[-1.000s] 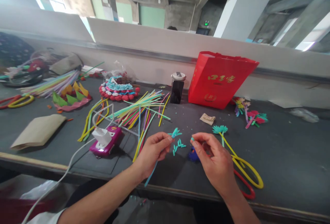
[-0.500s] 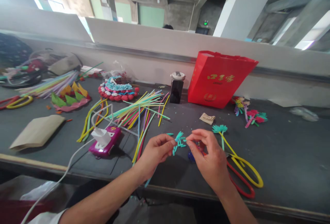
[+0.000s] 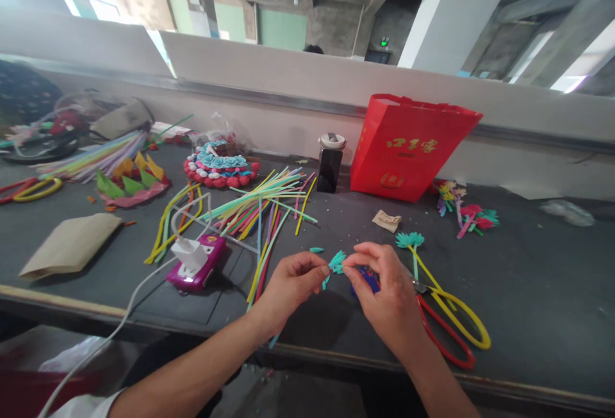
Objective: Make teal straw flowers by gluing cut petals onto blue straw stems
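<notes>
My left hand (image 3: pixel 294 282) pinches a teal straw just below its frayed flower tip (image 3: pixel 337 261); the straw's lower end (image 3: pixel 275 341) pokes out under the wrist. My right hand (image 3: pixel 382 290) meets it from the right, thumb and forefinger closed on the teal petals. Both hands hover low over the dark table (image 3: pixel 528 290) near its front edge. A loose teal snippet (image 3: pixel 316 250) lies just beyond them. Under my right hand sit a blue object (image 3: pixel 368 277) and scissors with red and yellow handles (image 3: pixel 454 328).
Coloured straws (image 3: pixel 262 203) fan out at centre, by a purple power strip with white plug (image 3: pixel 196 261). A red bag (image 3: pixel 408 149), dark bottle (image 3: pixel 329 165), finished teal flower (image 3: pixel 410 240), flower cake (image 3: pixel 220 168), brown envelope (image 3: pixel 70 245) and more flowers (image 3: pixel 464 213) stand around.
My right hand moved left from a gap to join the left hand at the teal flower tip. The straw tip dropped slightly toward the table.
</notes>
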Demonstrator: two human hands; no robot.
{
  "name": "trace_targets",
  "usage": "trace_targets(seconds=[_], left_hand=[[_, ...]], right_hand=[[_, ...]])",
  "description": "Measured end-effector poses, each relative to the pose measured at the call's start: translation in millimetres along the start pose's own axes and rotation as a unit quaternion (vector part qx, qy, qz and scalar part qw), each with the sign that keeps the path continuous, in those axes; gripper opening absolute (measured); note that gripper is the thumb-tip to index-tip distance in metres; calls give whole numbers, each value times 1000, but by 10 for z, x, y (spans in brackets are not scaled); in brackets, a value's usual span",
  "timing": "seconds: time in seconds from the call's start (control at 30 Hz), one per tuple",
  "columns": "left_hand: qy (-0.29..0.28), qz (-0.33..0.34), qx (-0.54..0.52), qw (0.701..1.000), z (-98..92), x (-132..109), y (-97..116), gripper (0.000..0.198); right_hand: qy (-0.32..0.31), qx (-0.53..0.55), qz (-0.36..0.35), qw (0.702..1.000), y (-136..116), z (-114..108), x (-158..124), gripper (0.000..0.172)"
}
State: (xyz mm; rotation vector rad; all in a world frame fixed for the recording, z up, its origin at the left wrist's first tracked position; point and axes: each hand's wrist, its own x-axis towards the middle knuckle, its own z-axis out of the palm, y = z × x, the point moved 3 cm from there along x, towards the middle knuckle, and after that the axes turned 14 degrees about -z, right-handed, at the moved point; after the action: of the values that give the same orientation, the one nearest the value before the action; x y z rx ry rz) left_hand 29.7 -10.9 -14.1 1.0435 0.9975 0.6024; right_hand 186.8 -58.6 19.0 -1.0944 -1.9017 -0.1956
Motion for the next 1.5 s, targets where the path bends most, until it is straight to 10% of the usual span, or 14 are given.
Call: trace_targets(seconds=[1.5], left_hand=[[21,57,23,998,-14,6,17,18]], right_hand=[[25,-53,-2,998,-60,30,-55,17]])
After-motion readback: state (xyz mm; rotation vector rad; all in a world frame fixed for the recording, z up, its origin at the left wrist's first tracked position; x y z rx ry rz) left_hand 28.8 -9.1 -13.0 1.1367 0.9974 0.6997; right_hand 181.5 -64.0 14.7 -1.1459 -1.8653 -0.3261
